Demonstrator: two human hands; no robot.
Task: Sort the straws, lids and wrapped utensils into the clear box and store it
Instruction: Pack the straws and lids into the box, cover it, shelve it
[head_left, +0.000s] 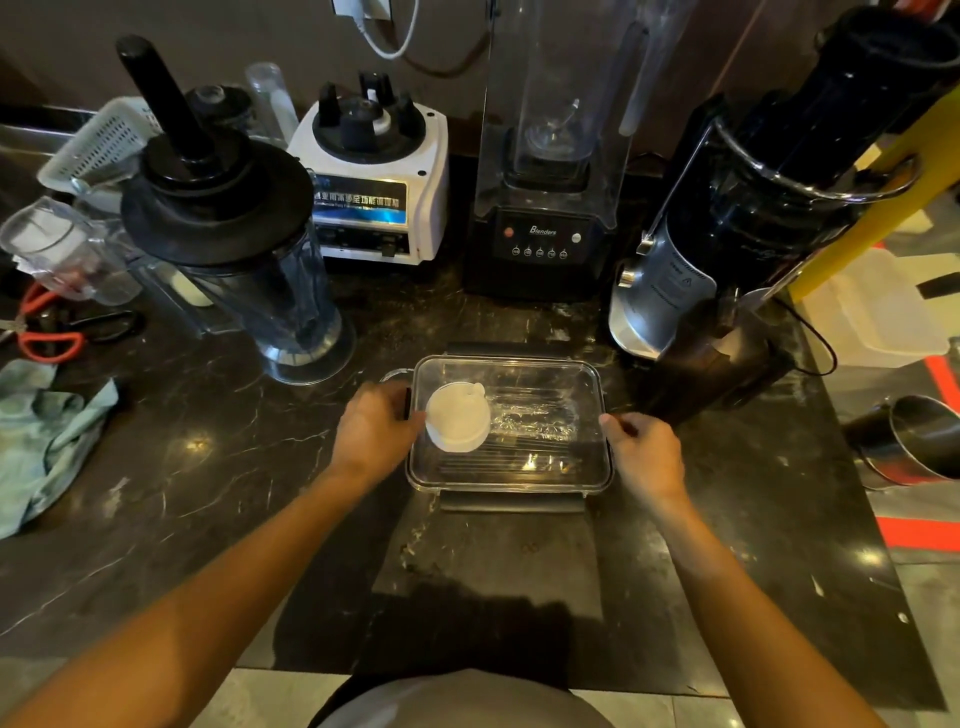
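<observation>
The clear box (592, 470) sits on the dark marble counter in front of me, with its clear lid on and dark clips at the near and far sides. Through the lid I see white cup lids (458, 417) on the left, wrapped utensils (535, 418) in crinkled clear film in the middle, and what look like dark straws (519, 454) along the near side. My left hand (375, 428) grips the box's left edge. My right hand (644, 454) holds the right edge with its fingertips.
Behind the box stand a blender jar with black lid (234, 249), a white blender base (379, 182), a black blender (545, 208) and a juicer (753, 218). A teal cloth (47, 441) and red scissors (47, 338) lie left. A steel pot (914, 441) is right.
</observation>
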